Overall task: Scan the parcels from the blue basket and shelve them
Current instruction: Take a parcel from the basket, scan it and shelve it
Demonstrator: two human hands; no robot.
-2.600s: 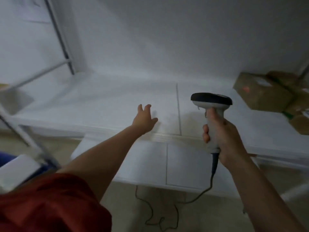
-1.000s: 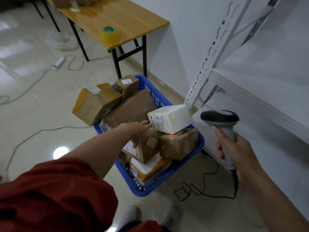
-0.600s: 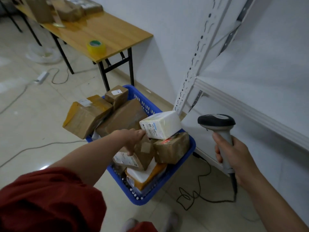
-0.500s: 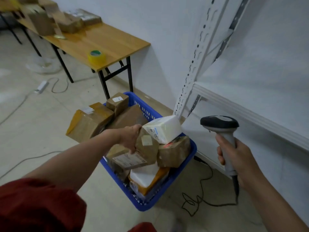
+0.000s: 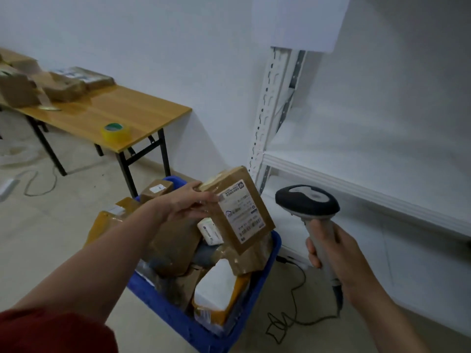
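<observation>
Left hand (image 5: 187, 203) pinches 1 brown parcel (image 5: 239, 212) by its top corner, label facing up, held just above the blue basket (image 5: 163, 304). At the parcel's 3 o'clock, right hand (image 5: 334, 253) wraps the scanner (image 5: 307, 201) handle, near the white shelf (image 5: 356, 184).

Centre: left hand (image 5: 186, 203) grips labelled cardboard parcel (image 5: 239, 212) above blue basket (image 5: 178, 317); right: right hand (image 5: 339, 261) holds barcode scanner (image 5: 307, 201); white shelf (image 5: 369, 192) at right
</observation>
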